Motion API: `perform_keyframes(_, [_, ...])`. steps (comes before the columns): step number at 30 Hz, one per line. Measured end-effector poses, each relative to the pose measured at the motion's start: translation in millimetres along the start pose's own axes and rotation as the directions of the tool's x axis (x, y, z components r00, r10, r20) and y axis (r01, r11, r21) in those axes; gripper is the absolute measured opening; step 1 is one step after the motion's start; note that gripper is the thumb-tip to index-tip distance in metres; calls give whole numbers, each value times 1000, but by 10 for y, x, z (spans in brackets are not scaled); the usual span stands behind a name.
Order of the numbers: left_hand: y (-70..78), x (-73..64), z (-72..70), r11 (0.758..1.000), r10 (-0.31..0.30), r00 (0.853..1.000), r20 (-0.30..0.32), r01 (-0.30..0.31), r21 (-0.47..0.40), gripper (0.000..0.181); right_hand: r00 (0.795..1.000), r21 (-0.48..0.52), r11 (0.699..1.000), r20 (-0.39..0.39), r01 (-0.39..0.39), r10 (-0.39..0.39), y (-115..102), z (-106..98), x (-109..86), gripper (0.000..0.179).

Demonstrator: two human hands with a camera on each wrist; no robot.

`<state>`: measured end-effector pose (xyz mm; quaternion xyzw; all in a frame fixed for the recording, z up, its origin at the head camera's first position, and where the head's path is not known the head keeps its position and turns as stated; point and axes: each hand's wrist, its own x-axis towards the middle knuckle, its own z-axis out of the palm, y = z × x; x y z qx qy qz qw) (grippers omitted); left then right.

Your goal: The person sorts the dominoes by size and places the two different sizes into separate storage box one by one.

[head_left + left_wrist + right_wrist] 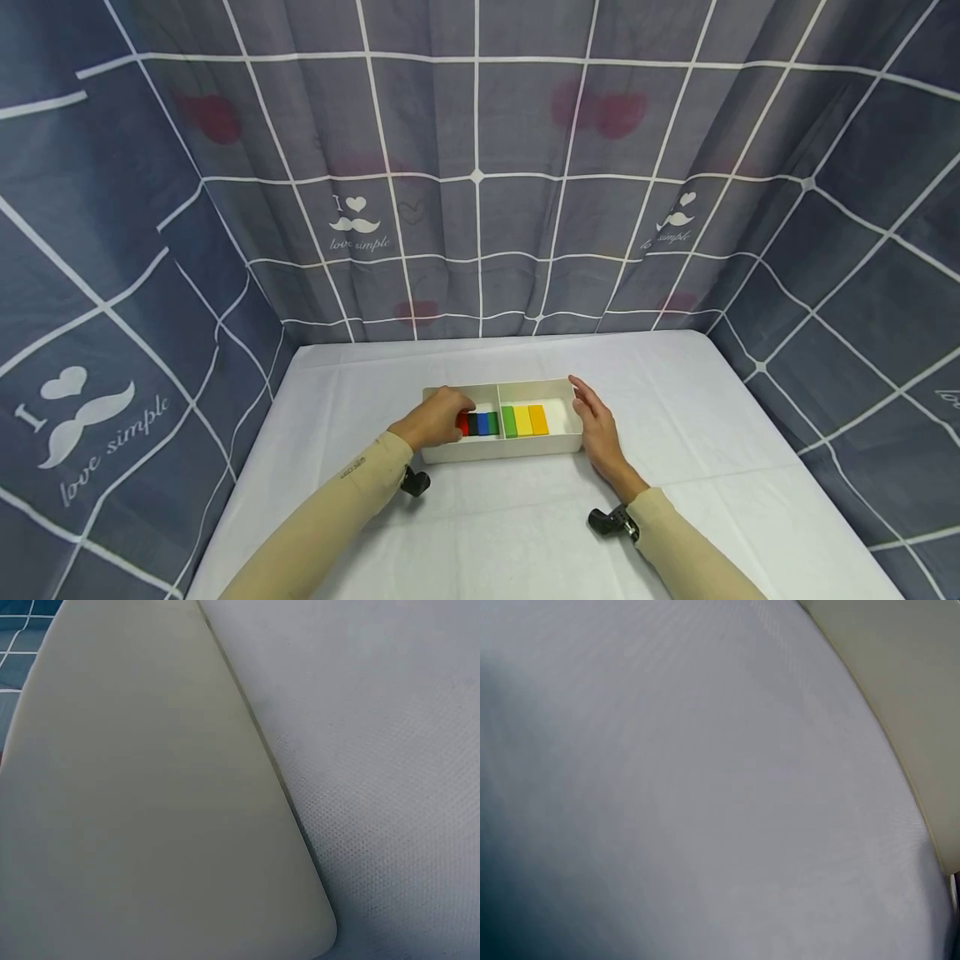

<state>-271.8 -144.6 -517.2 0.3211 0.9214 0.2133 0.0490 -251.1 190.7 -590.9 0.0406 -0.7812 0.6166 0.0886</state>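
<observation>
A cream box [465, 452] with a divider stands on the table. In its left compartment a red block [462, 424], a black block [472, 424], a blue block [483, 424] and a dark green block [492, 423] lie side by side. My left hand [435, 417] reaches over the left end and pinches the red block, partly hiding it. The right compartment holds a light green block [509, 422], a yellow block [522, 421] and an orange block [538, 420]. Along the box's right end rests my right hand [600, 429], fingers extended. Both wrist views show the box wall [165, 787], without fingers.
A white cloth [495, 525] covers the table under the box. Grey-blue checked curtains [517, 217] stand at the back and both sides. A black wrist camera [415, 482] sits on the left wrist, and another camera [611, 522] on the right.
</observation>
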Motion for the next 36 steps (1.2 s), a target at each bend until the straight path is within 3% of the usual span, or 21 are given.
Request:
perform_keyframes(11, [-42, -48, -9, 1000, -31, 999, -15, 31, 3, 46, 1000, 16, 1000, 2, 12, -12, -32, 82, 17, 46])
perform_keyframes(18, [-55, -73, 14, 1000, 8, 996, -94, -7, 4, 40, 1000, 16, 1000, 15, 3, -3, -20, 82, 50, 46])
perform_keyframes(24, [-10, -99, 17, 1000, 3, 987, -160, -6, -20, 41, 1000, 1, 1000, 21, -5, 5, -17, 72, 68, 47])
perform_keyframes(30, [80, -166, 16, 997, -36, 963, -268, 18, -71, 38, 1000, -31, 999, 27, 16, -16, -9, -20, 40, 47])
perform_keyframes(36, [108, -301, -59, 993, -83, 917, -390, 45, -105, 35, 998, -100, 993, 36, 63, -60, -17, -160, -14, 47])
